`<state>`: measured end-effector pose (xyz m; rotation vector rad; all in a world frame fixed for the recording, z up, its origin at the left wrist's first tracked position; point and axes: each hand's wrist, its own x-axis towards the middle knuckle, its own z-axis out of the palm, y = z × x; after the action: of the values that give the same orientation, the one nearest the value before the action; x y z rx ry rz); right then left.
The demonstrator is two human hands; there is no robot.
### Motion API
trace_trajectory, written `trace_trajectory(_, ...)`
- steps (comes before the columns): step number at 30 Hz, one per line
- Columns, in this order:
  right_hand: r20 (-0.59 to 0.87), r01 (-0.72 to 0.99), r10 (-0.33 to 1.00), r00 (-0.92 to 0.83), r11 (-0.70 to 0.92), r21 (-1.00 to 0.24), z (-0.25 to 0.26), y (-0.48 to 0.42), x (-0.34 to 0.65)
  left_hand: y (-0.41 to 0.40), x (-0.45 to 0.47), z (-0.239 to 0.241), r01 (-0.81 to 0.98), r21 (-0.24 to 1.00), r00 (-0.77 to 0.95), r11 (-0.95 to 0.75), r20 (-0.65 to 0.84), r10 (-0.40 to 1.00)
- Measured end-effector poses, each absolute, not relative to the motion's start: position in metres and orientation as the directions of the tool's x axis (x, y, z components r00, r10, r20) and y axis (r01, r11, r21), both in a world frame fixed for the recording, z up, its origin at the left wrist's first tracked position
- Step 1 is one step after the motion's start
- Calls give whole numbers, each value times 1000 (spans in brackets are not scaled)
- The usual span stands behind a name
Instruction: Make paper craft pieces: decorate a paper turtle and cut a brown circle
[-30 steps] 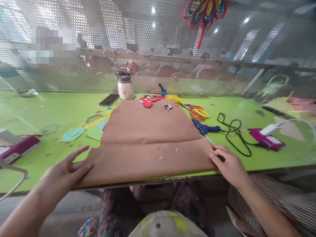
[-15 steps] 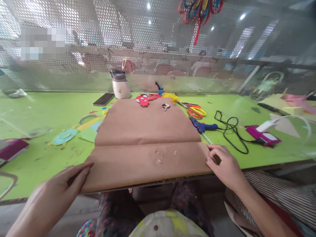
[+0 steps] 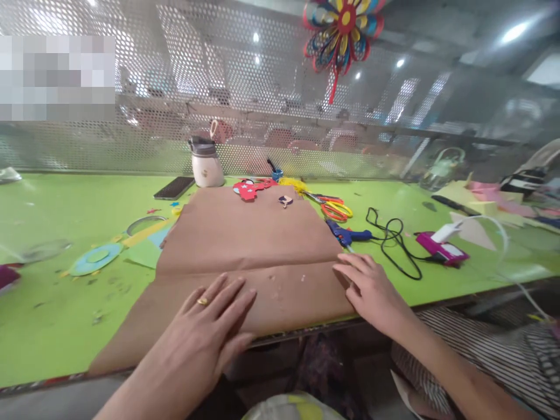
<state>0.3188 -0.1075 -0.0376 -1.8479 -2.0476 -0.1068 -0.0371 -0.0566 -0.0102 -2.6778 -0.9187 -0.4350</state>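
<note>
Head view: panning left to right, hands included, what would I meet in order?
Round light-blue cutout → left hand → small dark-and-cream cutout → right hand → magenta box → pink paper. The brown paper spans several of these, so it gets no place.

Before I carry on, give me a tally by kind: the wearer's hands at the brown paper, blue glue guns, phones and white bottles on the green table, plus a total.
Left hand and right hand at the brown paper: 2
Blue glue gun: 1
Phone: 1
White bottle: 1
Total: 5
</note>
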Motion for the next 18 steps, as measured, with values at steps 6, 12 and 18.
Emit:
trace_trajectory(6,154,969,987,-53,89,-230,2,-33,331,-57,-34,-31,566,-381,816,-731,382,433)
trace_trajectory(12,39,988,999,18,-12,-153,31,92,340,-61,-40,-43,572,-373,811,-731,391,435)
trace_trajectory(18,-39,965,971,-236,229,-125,37,166,283,-60,-46,-47,591,-243,802,-769,277,528)
